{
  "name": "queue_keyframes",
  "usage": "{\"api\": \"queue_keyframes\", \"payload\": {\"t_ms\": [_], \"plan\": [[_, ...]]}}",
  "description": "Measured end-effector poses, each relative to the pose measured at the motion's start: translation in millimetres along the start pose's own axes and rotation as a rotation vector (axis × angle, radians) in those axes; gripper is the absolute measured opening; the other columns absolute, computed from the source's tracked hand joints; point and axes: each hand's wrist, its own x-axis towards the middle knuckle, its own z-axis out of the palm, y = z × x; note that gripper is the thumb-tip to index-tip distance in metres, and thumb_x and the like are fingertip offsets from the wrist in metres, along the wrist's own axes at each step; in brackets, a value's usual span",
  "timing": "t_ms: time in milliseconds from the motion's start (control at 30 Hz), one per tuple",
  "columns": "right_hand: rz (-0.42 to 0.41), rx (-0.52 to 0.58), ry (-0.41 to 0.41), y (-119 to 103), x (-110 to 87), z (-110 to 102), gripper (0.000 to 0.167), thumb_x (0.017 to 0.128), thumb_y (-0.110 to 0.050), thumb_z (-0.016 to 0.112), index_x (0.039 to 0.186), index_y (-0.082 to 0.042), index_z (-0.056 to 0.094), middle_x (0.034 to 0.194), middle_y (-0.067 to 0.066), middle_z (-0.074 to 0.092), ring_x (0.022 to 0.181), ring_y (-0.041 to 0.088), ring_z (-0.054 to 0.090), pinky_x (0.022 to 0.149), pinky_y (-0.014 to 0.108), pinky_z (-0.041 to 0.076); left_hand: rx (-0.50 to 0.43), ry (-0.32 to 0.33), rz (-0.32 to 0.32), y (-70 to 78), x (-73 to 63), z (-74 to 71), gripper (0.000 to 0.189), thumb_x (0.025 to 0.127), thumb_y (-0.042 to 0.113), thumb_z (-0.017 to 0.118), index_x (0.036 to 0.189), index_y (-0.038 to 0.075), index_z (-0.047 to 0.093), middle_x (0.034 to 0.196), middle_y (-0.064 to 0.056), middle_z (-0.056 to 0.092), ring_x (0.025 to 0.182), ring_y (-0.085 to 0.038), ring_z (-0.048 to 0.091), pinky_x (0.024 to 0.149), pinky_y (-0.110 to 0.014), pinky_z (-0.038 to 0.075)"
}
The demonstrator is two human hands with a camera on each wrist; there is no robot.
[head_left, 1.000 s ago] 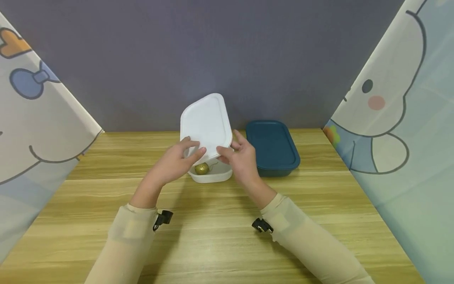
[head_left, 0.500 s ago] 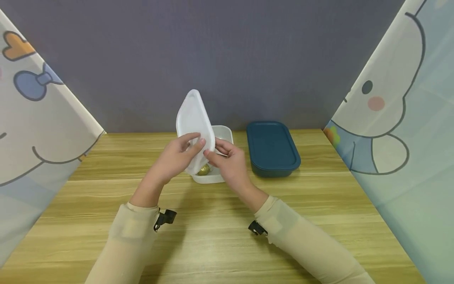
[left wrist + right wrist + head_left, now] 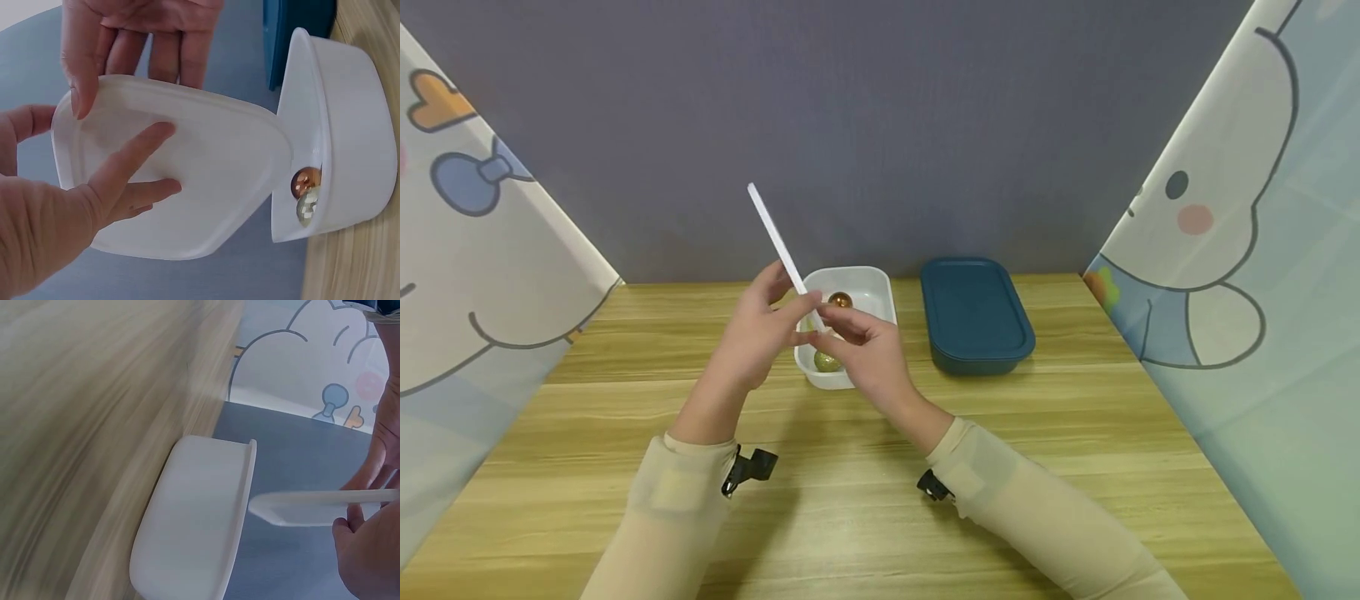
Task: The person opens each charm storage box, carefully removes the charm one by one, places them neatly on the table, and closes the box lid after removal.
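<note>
A white lid point(image 3: 775, 237) stands edge-on in the head view, raised over the left side of an uncovered white container point(image 3: 880, 304). My left hand point(image 3: 748, 329) holds it, thumb at the near edge and fingers spread over its left face, as the left wrist view shows. With thumb and fingers on opposite faces, my right hand point(image 3: 876, 358) pinches the lid's near corner. Inside the container lie a shiny copper ball point(image 3: 840, 299) and a gold ball point(image 3: 827, 362). A pale faceted ball point(image 3: 308, 206) shows in the left wrist view. Both hands and the lid hide part of the container.
A dark blue box point(image 3: 977, 308) with its lid on stands right of the white container. Behind both rises a grey partition point(image 3: 880, 142). Cartoon-printed panels point(image 3: 1232, 208) flank the wood-grain table point(image 3: 850, 500).
The lid has turned from facing me to edge-on and shifted left, exposing more of the container and the copper ball. My right hand has moved left with it; both hands keep their hold.
</note>
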Motion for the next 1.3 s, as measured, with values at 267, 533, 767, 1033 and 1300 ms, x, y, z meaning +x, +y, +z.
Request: {"api": "queue_keyframes", "payload": {"t_ms": [267,533,767,1033,1300], "plan": [[0.004,-0.089,-0.044,4,-1.0,0,0.032,0.091,-0.014,0.086,0.123,-0.011,0.081,0.132,0.001,0.077,0.132,0.014,0.068,0.115,0.039,0.053,-0.125,0.048,-0.003,1.5,-2.5,-3.5,0.072,0.099,-0.001,0.042,0.167,0.002,0.021,0.161,-0.028,0.044,0.141,-0.045,0.054,0.081,-0.029,0.064],[-0.077,-0.212,-0.08,10,1.5,-8,0.032,0.093,-0.022,0.085,0.123,-0.012,0.08,0.138,-0.003,0.074,0.137,0.01,0.064,0.132,0.039,0.031,-0.25,0.087,-0.008,-0.9,-4.0,-14.5,0.072,0.097,-0.002,0.038,0.167,0.001,0.021,0.149,-0.024,0.048,0.117,-0.025,0.071,0.082,-0.03,0.065],[-0.011,-0.362,-0.021,19,5.3,-17,0.045,0.09,-0.033,0.088,0.131,-0.017,0.077,0.162,0.0,0.055,0.163,0.016,0.031,0.134,0.051,0.023,-0.3,0.109,0.029,-5.8,-5.9,-27.8,0.068,0.108,0.002,0.044,0.17,0.003,0.014,0.139,-0.015,0.057,0.105,-0.014,0.076,0.08,-0.029,0.066],[0.089,-0.204,-0.019,19,7.4,-16,0.078,0.092,-0.024,0.087,0.158,-0.009,0.05,0.179,0.011,0.021,0.163,0.028,0.03,0.126,0.045,0.039,-0.349,0.13,0.014,-13.2,-11.0,-45.8,0.068,0.113,0.008,0.045,0.171,0.006,0.011,0.137,-0.011,0.063,0.1,-0.011,0.075,0.08,-0.026,0.064],[0.117,-0.006,-0.041,9,6.8,-7,0.075,0.091,-0.012,0.085,0.156,-0.012,0.047,0.143,0.01,0.066,0.137,0.021,0.064,0.11,0.034,0.056,-0.35,0.143,0.014,-24.4,-14.6,-61.0,0.065,0.113,0.008,0.045,0.171,0.004,0.016,0.117,0.001,0.069,0.093,-0.01,0.076,0.078,-0.026,0.065]]}}
